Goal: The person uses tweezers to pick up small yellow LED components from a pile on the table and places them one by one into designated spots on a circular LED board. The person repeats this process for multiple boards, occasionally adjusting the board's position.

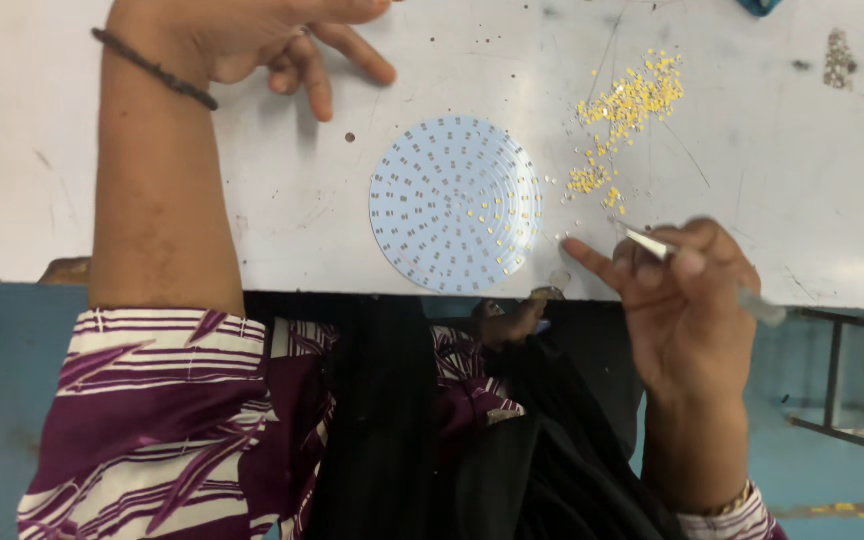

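Observation:
A round white circuit board (455, 204) with rings of small pads lies on the white table (782, 180). Some tiny yellow chips sit on its right part. My right hand (677, 295) holds thin metal tweezers (649, 243) at the table's near edge, just right of the board, index finger pointing toward it. A loose pile of tiny yellow chips (624, 110) lies beyond that hand. My left hand (272, 40) rests on the table at the top left, fingers spread, holding nothing; a dark bracelet circles its wrist.
The table's near edge runs across the middle of the view. Below it are my patterned purple sleeve (162, 400), dark clothing, a blue floor and a metal frame (852, 400) at the right. A blue object (758, 6) peeks in at the top.

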